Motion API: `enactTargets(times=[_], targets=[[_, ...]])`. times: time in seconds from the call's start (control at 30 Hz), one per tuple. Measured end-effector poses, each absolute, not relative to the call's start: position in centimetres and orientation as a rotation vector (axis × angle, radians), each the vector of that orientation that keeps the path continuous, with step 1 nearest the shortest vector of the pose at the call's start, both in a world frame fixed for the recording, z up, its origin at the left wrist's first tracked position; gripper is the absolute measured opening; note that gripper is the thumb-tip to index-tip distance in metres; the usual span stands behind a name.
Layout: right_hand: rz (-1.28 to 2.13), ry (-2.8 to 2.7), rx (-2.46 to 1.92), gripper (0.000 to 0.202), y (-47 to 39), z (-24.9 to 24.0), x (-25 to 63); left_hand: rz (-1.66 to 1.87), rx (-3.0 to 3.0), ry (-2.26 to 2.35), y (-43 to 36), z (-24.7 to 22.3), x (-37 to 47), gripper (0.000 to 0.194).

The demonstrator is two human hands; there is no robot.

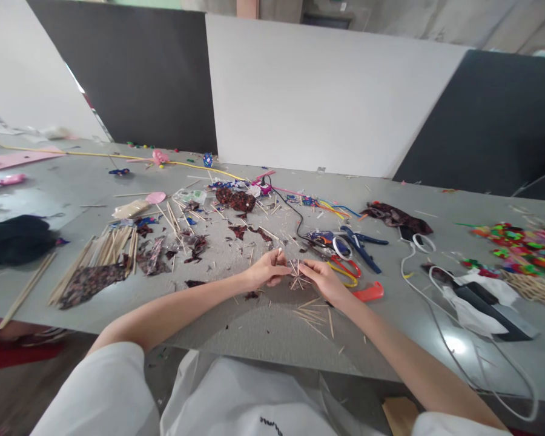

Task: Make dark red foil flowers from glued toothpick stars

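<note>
A small star-shaped piece of thin wooden sticks (297, 282) sits between my hands, just above the grey table. My right hand (321, 280) pinches it from the right with thumb and fingers. Beside its left edge is my left hand (269, 269), closed with the fingers curled; a small pale tip shows at its top, too small to name. Several loose thin sticks (312, 317) lie on the table below the star. Close to my right hand are a red-handled tool (369, 292) and yellow-handled scissors (347, 275).
Dark blue pliers (362, 248) and a black cord (295, 209) lie beyond my hands. Wooden sticks on patterned fabric (93, 281) and fabric scraps spread leftward. At right are a white cable (429, 303), a dark box (493, 309) and colourful pompoms (518, 242). Panels (318, 97) stand behind.
</note>
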State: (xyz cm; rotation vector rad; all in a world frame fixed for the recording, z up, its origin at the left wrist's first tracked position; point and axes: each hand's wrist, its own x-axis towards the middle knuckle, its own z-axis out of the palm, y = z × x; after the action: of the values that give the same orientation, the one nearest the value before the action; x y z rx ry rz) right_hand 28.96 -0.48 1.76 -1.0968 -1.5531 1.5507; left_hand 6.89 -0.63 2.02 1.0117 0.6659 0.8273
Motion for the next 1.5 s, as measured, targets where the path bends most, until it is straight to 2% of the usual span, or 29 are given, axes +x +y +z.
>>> enactTargets(times=[0.17, 0.3, 0.47, 0.9, 1.13, 1.23, 1.33, 1.4, 1.5], targets=[[1.55, -1.597, -1.134, 0.048, -0.8, 2.3, 28.8, 0.773, 0.954, 0.59, -0.8, 2.4, 6.7, 0.055], [1.538, -1.632, -1.158, 0.051, -0.9, 2.7, 28.8, 0.777, 0.975, 0.637, -0.9, 2.4, 6.9, 0.06], [1.549, -1.66, -1.143, 0.049, -0.7, 2.9, 28.9, 0.776, 1.006, 0.655, -1.0, 2.1, 7.1, 0.066], [1.511, -1.765, -1.131, 0.05, -0.4, 3.3, 29.3, 0.776, 1.04, 0.632, -0.9, 1.7, 7.1, 0.061], [1.458, -1.845, -1.125, 0.047, -0.5, 3.3, 29.2, 0.814, 1.035, 0.632, -0.7, 1.0, 7.3, 0.065], [1.11, -1.998, -1.161, 0.04, 0.2, 4.3, 30.3, 0.821, 0.993, 0.624, -0.7, 1.1, 7.2, 0.067], [0.351, -2.148, -1.352, 0.03, 2.0, 4.7, 33.0, 0.818, 0.925, 0.642, -0.5, 1.5, 7.1, 0.069], [-0.02, -2.155, -1.511, 0.03, 3.6, 4.1, 35.2, 0.826, 0.889, 0.656, -0.4, 1.7, 6.8, 0.069], [-0.243, -2.128, -1.71, 0.03, 5.7, 2.4, 38.0, 0.852, 0.841, 0.654, -0.3, 1.9, 6.6, 0.069]])
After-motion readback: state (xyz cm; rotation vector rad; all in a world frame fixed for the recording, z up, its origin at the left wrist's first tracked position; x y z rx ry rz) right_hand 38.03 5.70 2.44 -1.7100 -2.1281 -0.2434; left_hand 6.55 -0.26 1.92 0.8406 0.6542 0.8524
